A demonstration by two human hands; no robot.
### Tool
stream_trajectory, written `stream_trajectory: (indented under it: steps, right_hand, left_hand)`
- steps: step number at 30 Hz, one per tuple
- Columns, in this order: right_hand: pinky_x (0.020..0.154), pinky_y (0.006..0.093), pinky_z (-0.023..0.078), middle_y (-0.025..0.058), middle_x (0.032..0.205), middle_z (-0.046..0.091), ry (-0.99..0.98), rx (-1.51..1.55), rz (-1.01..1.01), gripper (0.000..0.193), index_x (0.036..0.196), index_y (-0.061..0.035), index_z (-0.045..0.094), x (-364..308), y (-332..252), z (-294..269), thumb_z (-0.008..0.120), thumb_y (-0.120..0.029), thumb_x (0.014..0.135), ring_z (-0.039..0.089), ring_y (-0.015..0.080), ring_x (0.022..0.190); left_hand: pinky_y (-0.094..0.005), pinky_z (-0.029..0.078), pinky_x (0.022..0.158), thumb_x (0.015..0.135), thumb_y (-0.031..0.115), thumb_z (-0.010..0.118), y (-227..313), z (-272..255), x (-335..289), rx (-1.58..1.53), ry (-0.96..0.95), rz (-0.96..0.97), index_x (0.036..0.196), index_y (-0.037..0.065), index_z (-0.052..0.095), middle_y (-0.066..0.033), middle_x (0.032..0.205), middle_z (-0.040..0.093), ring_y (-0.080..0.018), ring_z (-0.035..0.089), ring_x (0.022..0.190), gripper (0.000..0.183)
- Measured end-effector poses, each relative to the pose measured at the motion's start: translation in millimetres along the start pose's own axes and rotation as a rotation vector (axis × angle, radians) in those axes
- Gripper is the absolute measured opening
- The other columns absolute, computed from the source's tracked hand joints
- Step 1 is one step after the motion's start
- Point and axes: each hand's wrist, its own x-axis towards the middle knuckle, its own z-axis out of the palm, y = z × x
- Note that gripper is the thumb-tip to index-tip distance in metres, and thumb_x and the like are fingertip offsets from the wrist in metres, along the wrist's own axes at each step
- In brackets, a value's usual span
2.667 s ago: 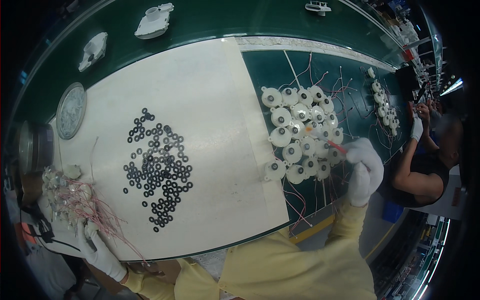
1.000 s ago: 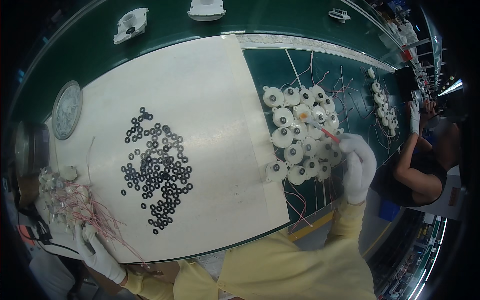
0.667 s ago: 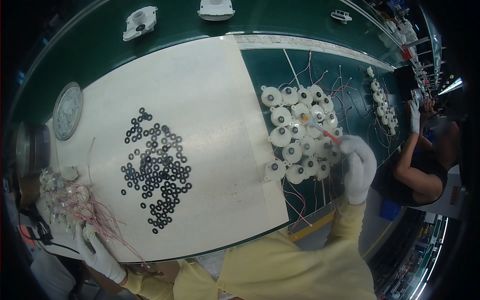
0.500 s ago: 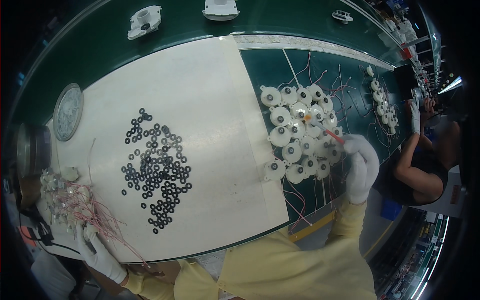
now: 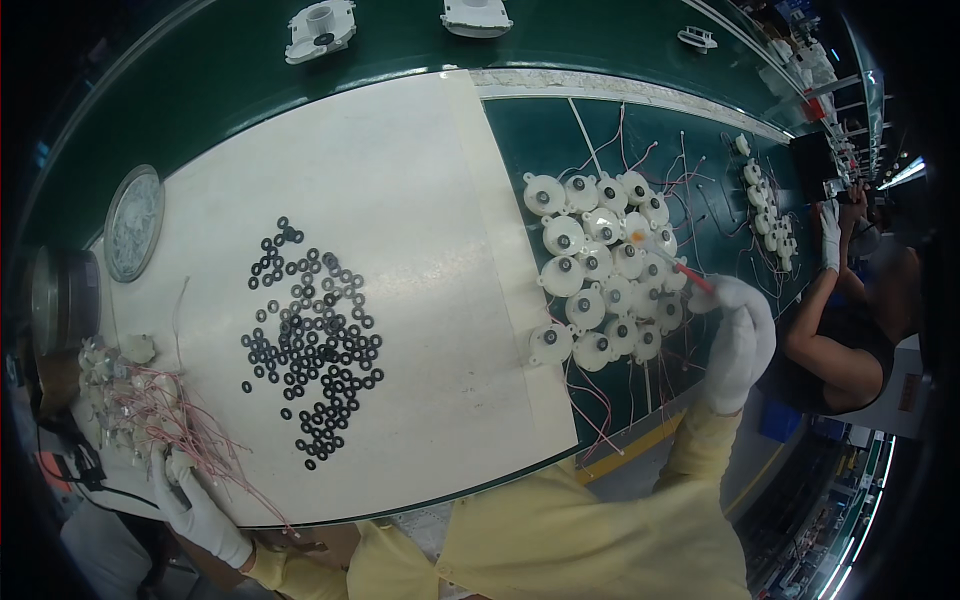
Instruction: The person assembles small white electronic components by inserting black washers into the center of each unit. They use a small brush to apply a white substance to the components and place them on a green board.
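Note:
My right hand, in a white glove, is closed round a thin red-handled brush. Its pale, blurred tip with an orange spot lies over a group of round white plastic housings with dark centres and thin wires. My left hand, also gloved in white, rests at the near left corner with thumb and finger apart. It lies against a heap of white parts with pink wires and appears to hold nothing.
Many black rubber rings are scattered over the white sheet. A round clear-lidded dish stands at the left. White moulded parts sit on the green strip beyond. More housings lie far right, near a co-worker's arm.
My right hand and the brush have moved a little right, its tip shifting across the housings. The white moulded parts on the far strip have slid right. My left hand has stayed put.

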Motion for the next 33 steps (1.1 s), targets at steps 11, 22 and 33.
stream_trajectory:
  steps: [11,22,33]
  right_hand:
    - [0.072,0.0273,0.049,0.0205,0.093,0.07,0.072,0.011,0.12,0.046,0.114,0.0098,0.057,43.7,11.8,22.3,0.042,-0.032,0.104,0.067,0.0189,0.076]
    - [0.074,0.0258,0.046,0.0173,0.095,0.07,0.059,-0.016,0.149,0.041,0.116,0.0071,0.058,48.3,16.1,25.1,0.041,-0.029,0.104,0.066,0.0163,0.08]
    - [0.088,0.03,0.046,0.0151,0.099,0.068,-0.083,-0.058,0.099,0.031,0.115,0.0067,0.058,42.4,8.0,21.0,0.04,-0.015,0.102,0.064,0.0175,0.092]
  left_hand:
    - [-0.0307,0.043,0.098,0.096,-0.001,0.051,0.5,-0.2,0.8,0.016,-0.004,0.029,0.133,-0.004,0.05,-0.013,0.129,0.055,-0.0188,0.054,0.111,0.037]
    - [-0.026,0.044,0.093,0.096,-0.003,0.051,-0.8,1.5,-1.6,0.01,0.028,-0.013,0.134,-0.004,0.049,-0.0086,0.121,0.055,-0.0135,0.052,0.1,0.038]
    - [-0.034,0.037,0.106,0.098,0.005,0.05,-7.7,-1.0,-1.5,-0.031,-0.005,-0.011,0.132,-0.004,0.051,-0.0133,0.133,0.055,-0.0223,0.049,0.123,0.036]
